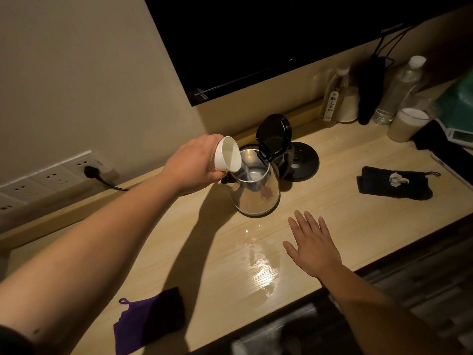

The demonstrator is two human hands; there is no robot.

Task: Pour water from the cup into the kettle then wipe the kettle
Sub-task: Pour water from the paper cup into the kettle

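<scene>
My left hand (194,163) grips a white paper cup (229,155) tilted over the mouth of the steel kettle (258,193). A thin stream of water falls from the cup into the kettle. The kettle stands on the wooden counter with its black lid (275,134) flipped up. My right hand (313,243) lies flat with spread fingers on the counter (358,211), in front of and to the right of the kettle. A purple cloth (151,320) lies at the counter's front edge on the left.
The kettle's black base (304,160) sits just behind it. A black cloth (394,183) with a crumpled tissue on it lies to the right. Bottles and a cup (407,124) crowd the back right corner. A wet patch (263,267) shines beside my right hand. A plug (92,172) sits in the wall socket.
</scene>
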